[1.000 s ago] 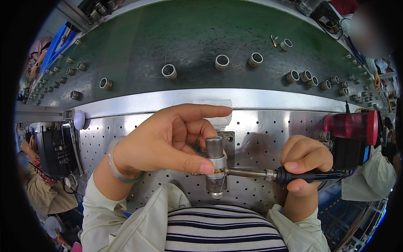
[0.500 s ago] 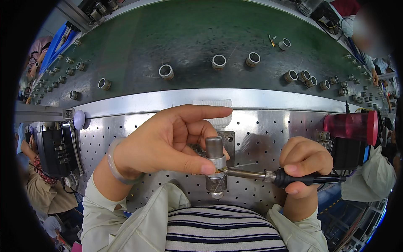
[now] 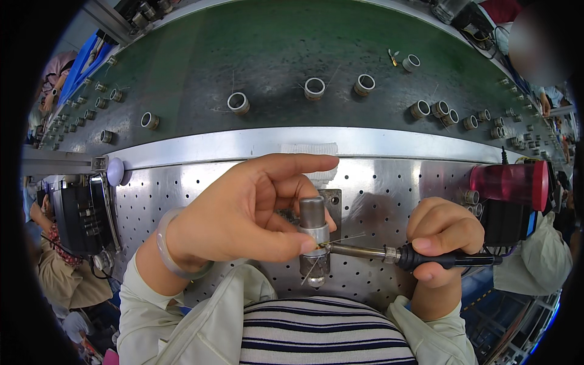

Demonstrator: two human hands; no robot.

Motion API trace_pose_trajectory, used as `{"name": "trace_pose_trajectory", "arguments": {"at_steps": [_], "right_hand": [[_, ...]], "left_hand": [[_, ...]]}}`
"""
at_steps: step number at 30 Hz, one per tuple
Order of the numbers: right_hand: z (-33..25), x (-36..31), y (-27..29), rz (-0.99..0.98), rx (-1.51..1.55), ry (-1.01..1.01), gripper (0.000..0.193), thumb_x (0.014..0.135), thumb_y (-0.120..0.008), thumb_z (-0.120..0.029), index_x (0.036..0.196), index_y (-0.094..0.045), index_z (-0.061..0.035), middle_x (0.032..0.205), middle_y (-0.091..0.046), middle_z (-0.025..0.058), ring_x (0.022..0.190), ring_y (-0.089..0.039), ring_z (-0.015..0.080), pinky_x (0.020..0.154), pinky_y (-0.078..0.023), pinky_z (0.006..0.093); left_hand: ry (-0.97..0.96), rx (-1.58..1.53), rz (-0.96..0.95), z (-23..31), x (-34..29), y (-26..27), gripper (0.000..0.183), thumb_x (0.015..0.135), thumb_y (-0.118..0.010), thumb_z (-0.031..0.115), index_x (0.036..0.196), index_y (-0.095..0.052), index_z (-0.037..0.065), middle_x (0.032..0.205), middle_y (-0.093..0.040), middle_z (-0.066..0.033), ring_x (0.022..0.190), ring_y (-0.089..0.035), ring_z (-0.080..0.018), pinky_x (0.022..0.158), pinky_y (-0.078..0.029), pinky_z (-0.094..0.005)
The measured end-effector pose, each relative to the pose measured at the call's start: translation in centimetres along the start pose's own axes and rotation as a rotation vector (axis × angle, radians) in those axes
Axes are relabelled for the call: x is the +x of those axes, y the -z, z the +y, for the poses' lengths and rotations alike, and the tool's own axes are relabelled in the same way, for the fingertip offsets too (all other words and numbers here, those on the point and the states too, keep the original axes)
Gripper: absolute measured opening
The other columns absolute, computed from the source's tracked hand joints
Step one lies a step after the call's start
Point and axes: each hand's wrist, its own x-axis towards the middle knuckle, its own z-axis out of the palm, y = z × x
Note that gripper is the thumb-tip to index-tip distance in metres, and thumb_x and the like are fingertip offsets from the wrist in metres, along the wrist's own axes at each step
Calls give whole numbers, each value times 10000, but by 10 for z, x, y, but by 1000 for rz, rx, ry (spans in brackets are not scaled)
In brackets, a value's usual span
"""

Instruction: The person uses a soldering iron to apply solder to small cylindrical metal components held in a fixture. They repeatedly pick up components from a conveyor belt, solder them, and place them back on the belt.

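Note:
Below the middle, my left hand (image 3: 237, 210) has its thumb and a finger closed round a silvery metal ring (image 3: 316, 235) on an upright steel post (image 3: 312, 213), with the index finger stretched out above. Thin wires stick out from the ring. On the right, my right hand (image 3: 446, 234) grips the black handle of a soldering iron (image 3: 420, 258). The iron's metal tip reaches left to the ring's side, close to my left thumb. Exact contact at the tip is too small to make out.
Beyond the perforated metal bench (image 3: 164, 201) runs a green belt (image 3: 267, 48) carrying several metal rings (image 3: 238, 103). A pink see-through container (image 3: 508, 185) stands at right beside more rings. A black device (image 3: 79, 213) sits at left. Other people work at both sides.
My left hand and the ring have shifted slightly; the ring's wires now lie at different angles. Rings on the belt have slid a little left. The soldering iron has barely moved.

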Motion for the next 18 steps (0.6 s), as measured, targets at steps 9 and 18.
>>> {"name": "trace_pose_trajectory", "arguments": {"at_steps": [9, 18], "right_hand": [[4, -3, 0, 194, 59, -13, 269, 742, -777, -148, 851, -586, 7, 643, -568, 69, 532, -507, 171, 492, -396, 272], [6, -7, -10, 402, 60, -76, 320, 737, -792, -215, 806, -551, -16, 642, -528, 58, 525, -462, 142, 475, -340, 249]], "left_hand": [[-9, -53, -107, 2, 5, 15, 824, 673, -741, -32, 1391, -338, -46, 987, -628, -181, 940, -612, -181, 744, -508, -213], [-781, 974, 840, 64, -13, 133, 465, 775, -701, 4, 1220, -571, 31, 1034, -628, -72, 904, -588, -129, 815, -501, -252]]}}
